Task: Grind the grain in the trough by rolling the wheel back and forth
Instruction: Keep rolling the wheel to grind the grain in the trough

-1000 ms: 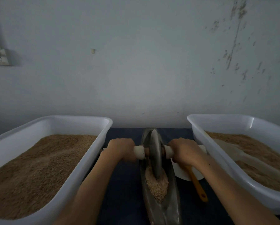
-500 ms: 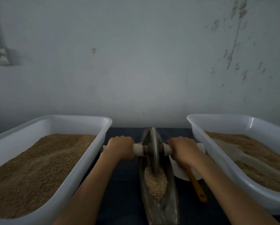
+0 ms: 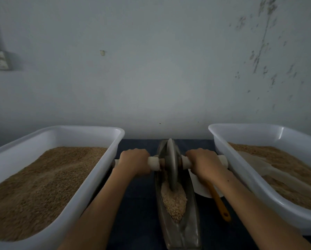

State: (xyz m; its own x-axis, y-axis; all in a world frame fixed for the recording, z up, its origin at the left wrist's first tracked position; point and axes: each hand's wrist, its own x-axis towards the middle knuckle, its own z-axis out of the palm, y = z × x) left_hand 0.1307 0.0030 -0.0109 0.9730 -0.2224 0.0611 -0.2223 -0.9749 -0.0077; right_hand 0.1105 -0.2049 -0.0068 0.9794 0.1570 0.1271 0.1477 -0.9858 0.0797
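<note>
Centrally, the trough (image 3: 178, 230), a narrow boat-shaped vessel of grey metal or stone, lies on the dark tabletop (image 3: 140, 210) with its long axis running away from the person. The wheel (image 3: 171, 163), a thin grey disc, stands upright on edge in the trough's far half, its rim sunk in the grain (image 3: 174, 201), which lies heaped in the middle and near part of the channel. A pale axle (image 3: 153, 163) passes through the wheel's centre and projects on both sides. The left hand (image 3: 134, 162) is clamped around the axle to the left of the wheel; the right hand (image 3: 203, 164) is clamped around it to the right, knuckles up, both just clear of the disc.

Judged from its look, the wheel is heavy and rigid, and its weight probably does most of the crushing. On so thin an edge it would tip sideways if released, so the proper hold is the one shown: one hand on each axle stub, close to the disc, pressing evenly. The axle looks smooth, so a full wrap of the fingers suits it better than a pinch. The grain is loose and free-flowing, and may ride up the trough walls and spill.

Flanking the trough stand a left tub (image 3: 89, 179) and a right tub (image 3: 241, 170), both white and holding grain. Beneath the right forearm lie a white dish (image 3: 201, 191) and an orange handle (image 3: 220, 204).
</note>
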